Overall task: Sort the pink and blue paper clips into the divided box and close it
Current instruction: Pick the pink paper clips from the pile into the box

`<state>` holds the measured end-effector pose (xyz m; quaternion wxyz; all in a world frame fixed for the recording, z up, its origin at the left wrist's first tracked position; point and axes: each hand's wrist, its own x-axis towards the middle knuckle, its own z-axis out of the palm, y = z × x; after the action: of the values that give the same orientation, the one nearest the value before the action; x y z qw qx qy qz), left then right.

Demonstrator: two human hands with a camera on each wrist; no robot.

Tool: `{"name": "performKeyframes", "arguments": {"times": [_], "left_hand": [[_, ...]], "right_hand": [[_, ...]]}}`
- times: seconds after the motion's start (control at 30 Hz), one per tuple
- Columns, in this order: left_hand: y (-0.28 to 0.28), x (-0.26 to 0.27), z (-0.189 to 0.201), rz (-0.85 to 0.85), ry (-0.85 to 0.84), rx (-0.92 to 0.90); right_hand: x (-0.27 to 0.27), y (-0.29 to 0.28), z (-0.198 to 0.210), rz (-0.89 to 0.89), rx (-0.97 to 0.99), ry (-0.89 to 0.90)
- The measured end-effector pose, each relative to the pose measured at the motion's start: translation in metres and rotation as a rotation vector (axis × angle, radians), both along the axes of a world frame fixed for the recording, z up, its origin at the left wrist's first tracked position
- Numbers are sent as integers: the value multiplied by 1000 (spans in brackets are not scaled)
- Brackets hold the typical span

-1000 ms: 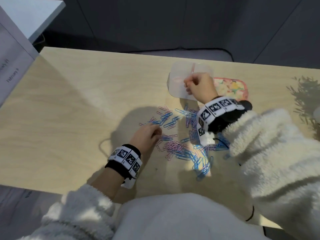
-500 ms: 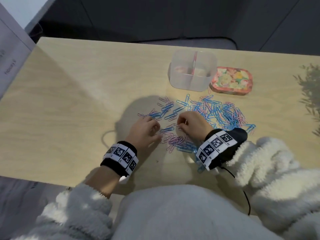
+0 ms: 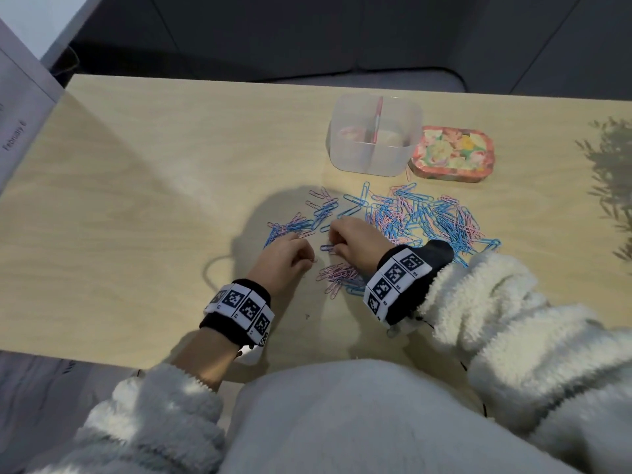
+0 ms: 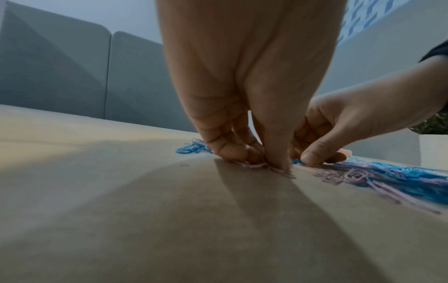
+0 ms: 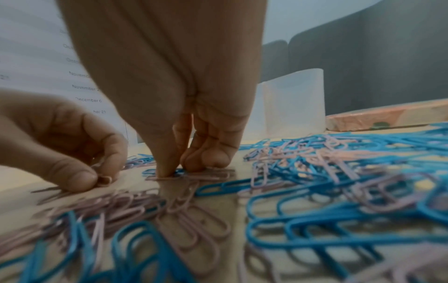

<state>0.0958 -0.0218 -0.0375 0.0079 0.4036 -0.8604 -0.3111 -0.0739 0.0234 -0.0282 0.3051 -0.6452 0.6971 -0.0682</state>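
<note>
While most of the clips lie loose on the table, the sorting looks only just begun.

Paper clips: the pink and blue paper clips [image 3: 403, 217] lie scattered in a mixed heap just in front of the divided box, with a mostly pink cluster [image 3: 337, 273] at the near end of the heap, farther from the box.

Divided box: the clear divided box [image 3: 374, 157] stands open at the far side of the heap. Something pink shows in it beside the partition, but its contents are too faint to tell.

Lid: the floral lid [image 3: 451, 153] lies flat, touching or just beside the box on its right.

Right hand: the right hand [image 3: 355, 239] is at the near end of the heap, well short of the box. Its thumb and fingertips are narrowed onto a pink clip [image 5: 191, 177] lying on the table.

Left hand: the left hand [image 3: 284, 260] is just left of the right hand. Its fingers are curled, pinching pink clips [image 5: 104, 180] against the table.

Step in hand: gathering pink clips from the mixed heap.

Next move: likely lifting the pinched clips and carrying them over the heap to one compartment of the box without dragging blue ones along.

Writing: the sheet [image 3: 20, 107], far left of the box, reads "February". The right wrist view shows "November" and "December 6".

Brands: none legible.
</note>
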Motion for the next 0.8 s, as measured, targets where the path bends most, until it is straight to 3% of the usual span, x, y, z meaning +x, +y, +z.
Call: {"name": "performKeyframes", "arguments": {"times": [0.3, 0.6, 0.7, 0.8], "left_hand": [[-2, 8, 1, 53, -48, -7], [7, -6, -1, 76, 15, 25], [6, -5, 0, 75, 23, 40], [3, -3, 2, 98, 43, 2]], "right_hand": [[-7, 3, 3, 20, 17, 14], [-2, 4, 7, 100, 64, 35], [-10, 10, 7, 16, 28, -75], [-39, 19, 11, -203, -91, -160]]}}
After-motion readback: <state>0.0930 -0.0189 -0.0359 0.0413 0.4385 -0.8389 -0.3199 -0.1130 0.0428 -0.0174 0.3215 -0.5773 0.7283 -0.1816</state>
